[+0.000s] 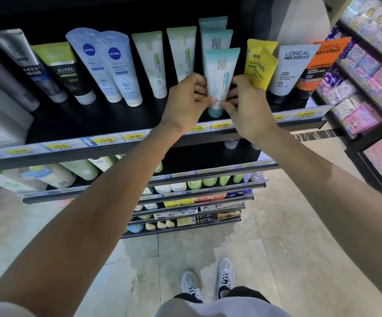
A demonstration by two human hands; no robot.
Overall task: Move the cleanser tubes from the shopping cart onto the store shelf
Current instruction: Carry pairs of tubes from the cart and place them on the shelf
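A teal-and-white cleanser tube (220,74) stands cap-down on the black top shelf (98,120), at the front of a row of two matching teal tubes (216,36). My left hand (185,101) grips its lower left side. My right hand (244,101) pinches its lower right side near the teal cap. Both arms reach up from below. No shopping cart is in view.
Other tubes stand along the shelf: blue Nivea tubes (107,65), pale green tubes (164,60), yellow tubes (260,65), L'Oreal tubes (292,67). Price tags (222,125) line the shelf lip. Lower shelves hold bottles. A rack of pink packs (368,88) stands right. My shoes (208,282) are on the tiled floor.
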